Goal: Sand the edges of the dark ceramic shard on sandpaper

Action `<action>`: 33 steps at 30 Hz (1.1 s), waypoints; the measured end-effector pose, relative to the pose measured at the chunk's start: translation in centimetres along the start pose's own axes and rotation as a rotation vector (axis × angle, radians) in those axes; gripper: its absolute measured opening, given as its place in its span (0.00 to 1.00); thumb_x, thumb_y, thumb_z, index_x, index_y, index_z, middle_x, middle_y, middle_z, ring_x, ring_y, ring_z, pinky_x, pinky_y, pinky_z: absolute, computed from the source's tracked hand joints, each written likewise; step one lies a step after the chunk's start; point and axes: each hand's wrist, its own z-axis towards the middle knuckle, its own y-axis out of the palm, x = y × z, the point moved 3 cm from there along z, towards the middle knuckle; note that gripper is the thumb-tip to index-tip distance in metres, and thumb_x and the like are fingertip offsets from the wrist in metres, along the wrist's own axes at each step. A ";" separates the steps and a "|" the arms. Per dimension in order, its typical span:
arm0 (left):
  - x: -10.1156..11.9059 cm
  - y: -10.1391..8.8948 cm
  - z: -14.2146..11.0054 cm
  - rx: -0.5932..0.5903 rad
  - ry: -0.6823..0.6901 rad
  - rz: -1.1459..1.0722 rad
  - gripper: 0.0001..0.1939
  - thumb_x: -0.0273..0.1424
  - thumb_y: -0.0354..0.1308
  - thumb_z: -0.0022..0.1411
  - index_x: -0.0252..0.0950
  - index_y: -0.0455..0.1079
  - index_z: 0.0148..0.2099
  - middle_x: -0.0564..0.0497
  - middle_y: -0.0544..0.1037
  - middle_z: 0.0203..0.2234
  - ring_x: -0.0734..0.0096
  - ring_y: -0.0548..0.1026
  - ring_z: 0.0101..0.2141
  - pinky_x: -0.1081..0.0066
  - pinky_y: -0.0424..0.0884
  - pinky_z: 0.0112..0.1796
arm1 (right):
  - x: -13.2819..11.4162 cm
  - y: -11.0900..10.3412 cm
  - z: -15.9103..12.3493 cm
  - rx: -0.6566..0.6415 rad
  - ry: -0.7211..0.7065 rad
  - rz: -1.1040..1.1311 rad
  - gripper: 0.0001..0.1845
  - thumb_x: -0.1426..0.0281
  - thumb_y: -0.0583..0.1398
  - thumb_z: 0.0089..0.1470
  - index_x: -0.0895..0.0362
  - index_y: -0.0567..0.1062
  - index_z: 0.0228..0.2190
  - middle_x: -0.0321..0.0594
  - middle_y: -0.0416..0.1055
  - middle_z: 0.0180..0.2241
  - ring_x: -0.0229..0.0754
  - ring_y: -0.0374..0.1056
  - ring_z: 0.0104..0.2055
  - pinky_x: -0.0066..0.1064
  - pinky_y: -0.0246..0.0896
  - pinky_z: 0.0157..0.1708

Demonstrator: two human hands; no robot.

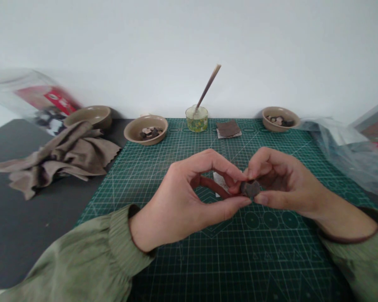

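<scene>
Between my fingertips is a small dark grey-brown piece (250, 188), roughly rounded, its exact kind unclear. My left hand (192, 193) pinches it from the left with thumb and fingers. From the right, the thumb and fingers of my right hand (283, 180) close on its other side. Both hands hover above the green cutting mat (227, 260). Behind my left fingers, a whitish patch (219, 184) lies on the mat, mostly hidden.
Bowls with small pieces stand at the back left (146, 130) and back right (280, 119). Between them are a glass cup (197, 119) holding a stick (208, 86) and some brown squares (228, 128). A brown cloth (66, 155), another bowl (94, 116) and plastic bags (349, 147) flank the mat.
</scene>
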 end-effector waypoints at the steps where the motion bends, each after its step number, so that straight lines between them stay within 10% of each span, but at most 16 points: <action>1: 0.0 0.0 0.0 -0.002 -0.009 -0.013 0.12 0.27 0.77 0.65 0.36 0.82 0.49 0.46 0.84 0.44 0.66 0.84 0.43 0.70 0.86 0.42 | 0.0 0.0 0.0 0.012 -0.001 -0.014 0.18 0.75 0.77 0.58 0.51 0.81 0.47 0.40 0.87 0.42 0.42 0.84 0.44 0.28 0.77 0.43; 24: -0.4 0.0 0.1 -0.055 -0.140 -0.189 0.09 0.23 0.74 0.66 0.35 0.82 0.47 0.47 0.84 0.43 0.68 0.81 0.41 0.71 0.82 0.41 | -0.3 0.3 0.0 -0.014 -0.013 -0.022 0.22 0.83 0.76 0.54 0.51 0.83 0.46 0.35 0.85 0.42 0.37 0.81 0.44 0.23 0.74 0.44; 33: -0.5 0.2 0.0 -0.105 -0.085 -0.177 0.23 0.13 0.76 0.56 0.36 0.80 0.51 0.50 0.84 0.45 0.73 0.82 0.43 0.76 0.82 0.44 | -0.2 0.3 0.0 -0.050 -0.032 0.048 0.21 0.83 0.75 0.57 0.52 0.82 0.47 0.36 0.86 0.44 0.37 0.84 0.47 0.23 0.74 0.46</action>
